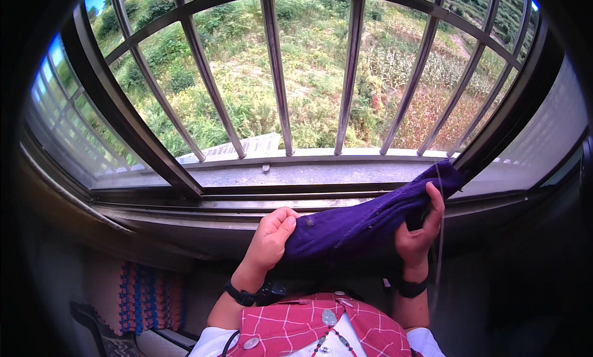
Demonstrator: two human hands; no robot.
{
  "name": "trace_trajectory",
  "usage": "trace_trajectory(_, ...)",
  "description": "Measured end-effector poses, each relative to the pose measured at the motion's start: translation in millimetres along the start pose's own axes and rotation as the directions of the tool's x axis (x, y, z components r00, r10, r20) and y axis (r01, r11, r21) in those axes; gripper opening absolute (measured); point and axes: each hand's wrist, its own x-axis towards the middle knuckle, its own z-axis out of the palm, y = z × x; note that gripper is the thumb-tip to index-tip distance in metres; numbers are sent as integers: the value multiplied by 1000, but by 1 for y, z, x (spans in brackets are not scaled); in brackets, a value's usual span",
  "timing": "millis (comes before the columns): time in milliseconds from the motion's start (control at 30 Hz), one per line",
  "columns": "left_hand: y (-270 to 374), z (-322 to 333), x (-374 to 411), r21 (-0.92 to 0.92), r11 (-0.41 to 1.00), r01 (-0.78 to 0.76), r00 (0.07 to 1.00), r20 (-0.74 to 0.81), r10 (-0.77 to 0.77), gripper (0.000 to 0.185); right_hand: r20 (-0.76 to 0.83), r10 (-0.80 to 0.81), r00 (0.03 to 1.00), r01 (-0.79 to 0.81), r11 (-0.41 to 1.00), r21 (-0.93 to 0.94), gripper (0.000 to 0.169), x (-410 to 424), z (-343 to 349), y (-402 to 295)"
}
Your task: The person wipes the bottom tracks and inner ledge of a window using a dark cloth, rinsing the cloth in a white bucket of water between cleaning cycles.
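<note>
A purple cloth is stretched between my two hands in front of a window. My left hand pinches its near left end between thumb and fingers. My right hand has its thumb and a finger on the cloth's right part; the other fingers are hidden behind the fabric. The cloth's upper right end lies against the dark window frame. A small grey smudge shows near the left end. A thin pale strand hangs down past my right hand.
Metal security bars stand beyond the window opening, above a light outer ledge. The sliding window track runs along the sill. Stacked foam mats with interlocking edges are at lower left, beside a dark chair-like frame.
</note>
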Motion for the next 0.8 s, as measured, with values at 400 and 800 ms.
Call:
trace_trajectory(400,-28,-46,-15,325,945,43,987,133,-91,17,695,-113,710,194,980,-39,68,15,70,-9)
trace_trajectory(800,-16,-40,-1,391,902,181,939,204,-277,18,770,-68,634,328,926,-188,63,22,82,-5)
